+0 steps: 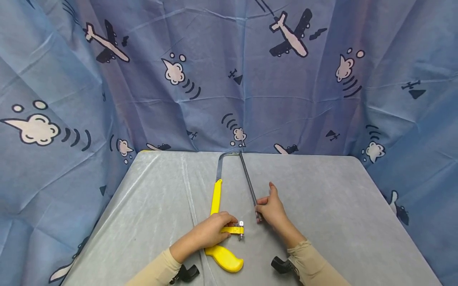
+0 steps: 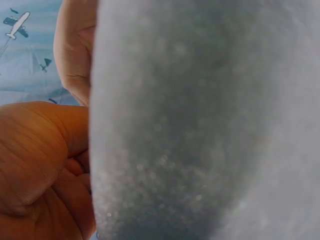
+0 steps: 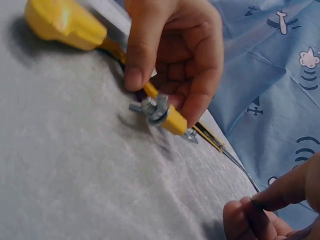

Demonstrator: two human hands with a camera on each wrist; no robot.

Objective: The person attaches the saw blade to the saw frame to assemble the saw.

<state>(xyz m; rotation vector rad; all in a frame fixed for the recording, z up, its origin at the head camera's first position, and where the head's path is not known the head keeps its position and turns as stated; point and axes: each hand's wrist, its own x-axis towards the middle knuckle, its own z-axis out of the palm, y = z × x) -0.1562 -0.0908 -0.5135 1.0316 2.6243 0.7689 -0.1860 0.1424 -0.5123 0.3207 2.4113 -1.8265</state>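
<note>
Yellow-handled hacksaw frame (image 1: pixel 216 196) is gripped by the left hand (image 1: pixel 210 230), over the grey table (image 1: pixel 322 194); the right hand (image 1: pixel 276 211) pinches the blade's (image 1: pixel 248 174) near end (far end touching the frame).

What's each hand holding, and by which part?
Left hand: yellow hacksaw frame, by its short arm near the metal fitting. Right hand: dark blade, pinched close to its near end.

The left hand (image 2: pixel 40 160) shows with its fingers (image 2: pixel 72 47) bent. Beside it, a blurred grey-white expanse (image 2: pixel 175 125) hides their tips. Beyond the hand is blue fabric (image 2: pixel 27 75) printed with a plane.
</note>
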